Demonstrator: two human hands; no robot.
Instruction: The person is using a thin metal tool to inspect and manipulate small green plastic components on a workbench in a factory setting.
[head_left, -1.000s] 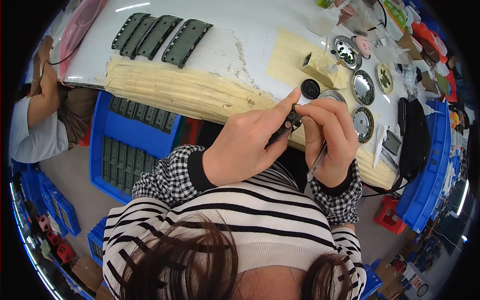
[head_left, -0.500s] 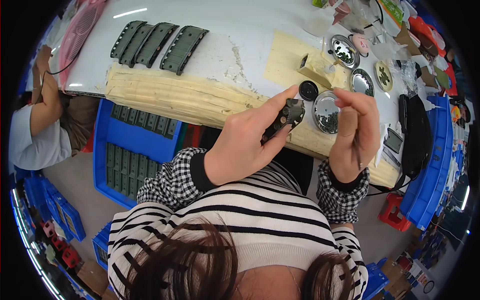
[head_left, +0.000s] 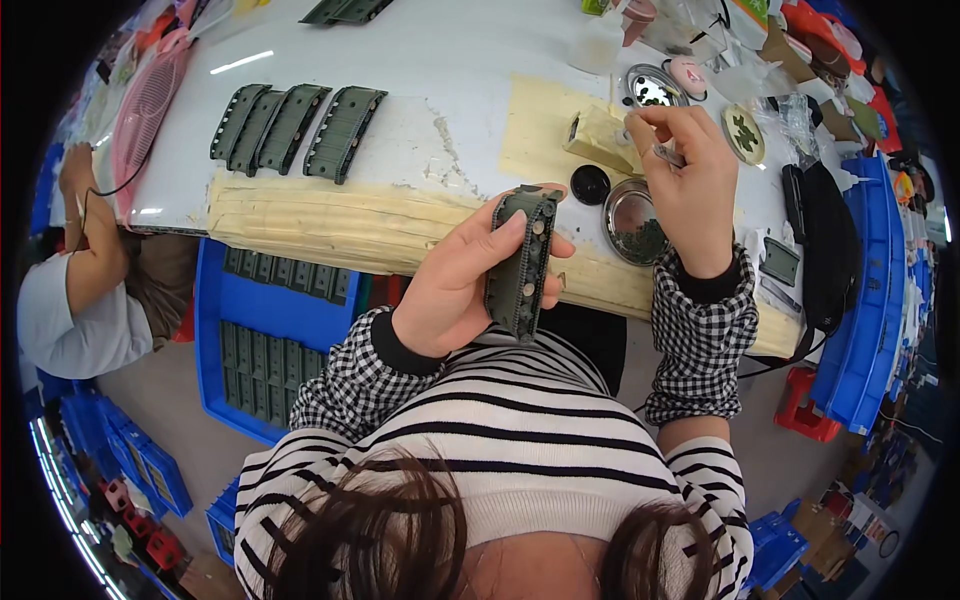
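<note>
My left hand [head_left: 445, 285] is closed round a dark green moulded plastic part [head_left: 514, 262], held upright in front of the table's edge. Its long side has a toothed rim and several small round discs. Above the right part of the table my right hand [head_left: 697, 190] pinches a slim silver metal tool [head_left: 668, 155], mostly hidden by the fingers. Beside that hand are a yellow taped block [head_left: 590, 143] and a round metal dish [head_left: 611, 214] with small dark green pieces. A black round lid [head_left: 590, 185] lies to the dish's left.
Several similar green parts [head_left: 343, 135] lie on the table's left side. Beneath the padded yellow table edge [head_left: 330, 222] stands a blue crate [head_left: 210, 345] with rows of green parts. A person's arm [head_left: 98, 225] is at far left; a black bag [head_left: 835, 225] lies at right.
My left hand has come back toward me and turned the green part, so its disc-lined side faces right. My right hand has moved up and away, over by the yellow block.
</note>
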